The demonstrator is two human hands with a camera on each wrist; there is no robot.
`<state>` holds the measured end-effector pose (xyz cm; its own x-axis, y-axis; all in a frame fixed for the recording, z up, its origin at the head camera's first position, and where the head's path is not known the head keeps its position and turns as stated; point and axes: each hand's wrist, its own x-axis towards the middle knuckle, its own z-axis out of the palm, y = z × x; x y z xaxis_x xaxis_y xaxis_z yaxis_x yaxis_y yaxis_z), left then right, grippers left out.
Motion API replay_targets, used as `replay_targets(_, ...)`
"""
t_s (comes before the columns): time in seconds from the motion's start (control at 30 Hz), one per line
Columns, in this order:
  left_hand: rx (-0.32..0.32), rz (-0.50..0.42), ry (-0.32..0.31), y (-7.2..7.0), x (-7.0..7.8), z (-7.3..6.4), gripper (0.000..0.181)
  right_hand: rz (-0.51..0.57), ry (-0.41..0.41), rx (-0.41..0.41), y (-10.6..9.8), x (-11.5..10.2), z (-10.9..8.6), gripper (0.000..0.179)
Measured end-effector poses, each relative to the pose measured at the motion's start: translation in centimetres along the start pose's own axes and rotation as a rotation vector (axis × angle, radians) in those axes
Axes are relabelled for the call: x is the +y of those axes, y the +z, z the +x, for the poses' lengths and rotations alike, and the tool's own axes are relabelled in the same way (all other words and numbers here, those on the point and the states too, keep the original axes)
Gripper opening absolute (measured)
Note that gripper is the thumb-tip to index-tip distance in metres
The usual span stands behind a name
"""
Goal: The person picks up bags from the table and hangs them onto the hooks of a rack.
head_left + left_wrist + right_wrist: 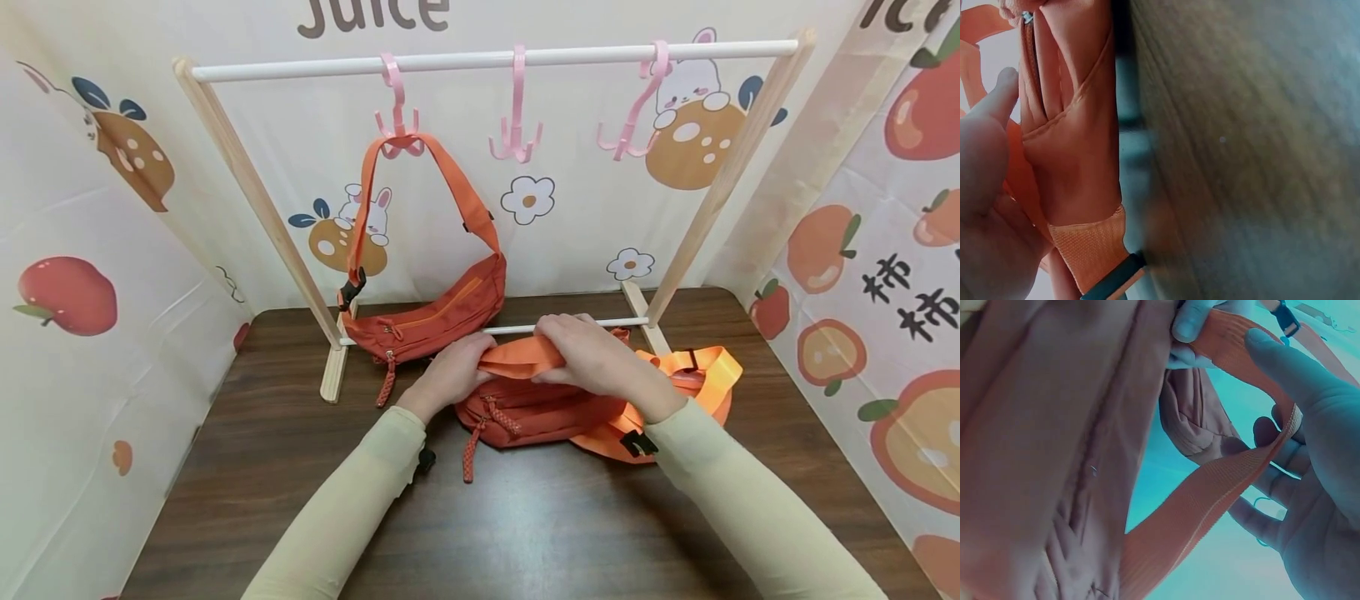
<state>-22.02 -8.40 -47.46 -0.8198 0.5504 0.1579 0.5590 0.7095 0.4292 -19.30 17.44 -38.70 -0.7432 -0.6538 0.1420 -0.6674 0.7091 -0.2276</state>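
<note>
A rust-red waist bag [525, 412] sits on the table in front of me, its zip pulls hanging at the left end. Its orange strap [522, 357] is raised between my hands. My left hand [454, 372] pinches the strap at its left part; the right wrist view shows that thumb [1192, 324] pressed on the webbing. My right hand [596, 358] holds the strap farther right, fingers curled behind it. In the left wrist view the bag's end [1079, 162] stands beside my left palm. Another waist bag [442, 312] hangs by its strap from the left pink hook [397, 108].
A third bag with bright orange straps [720, 367] and a black buckle [637, 444] lies under my right forearm. The rack's white top rail [465, 62] also carries a middle hook [517, 108] and a right hook [637, 108]. Its wooden foot [334, 371] stands at left.
</note>
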Motion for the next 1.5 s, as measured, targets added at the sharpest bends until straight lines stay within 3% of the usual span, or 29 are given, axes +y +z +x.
replay_targets(0.3, 0.039, -0.032, -0.04, -0.8, -0.2, 0.0, 0.018, 0.044, -0.018, 0.013, -1.2, 0.2, -0.3, 0.046)
replay_targets(0.47, 0.052, -0.057, -0.063, -1.1, -0.7, 0.0, 0.024, 0.049, -0.026, 0.031, -1.9, 0.3, -0.3, 0.045)
replay_targets(0.93, 0.142, -0.161, -0.034, -1.9, -0.9, 0.2, 0.025, 0.081, -0.017, 0.071, -3.2, 0.5, -0.3, 0.041)
replay_targets(1.2, 0.179, -0.232, -0.058, -2.5, -1.1, 0.4, 0.022, 0.078, -0.028, 0.102, -3.7, 0.6, -0.3, 0.042)
replay_targets(1.5, 0.165, -0.315, -0.08, -2.6, -1.3, 0.5, 0.019, 0.075, -0.036, 0.128, -4.3, 0.5, -0.1, 0.041)
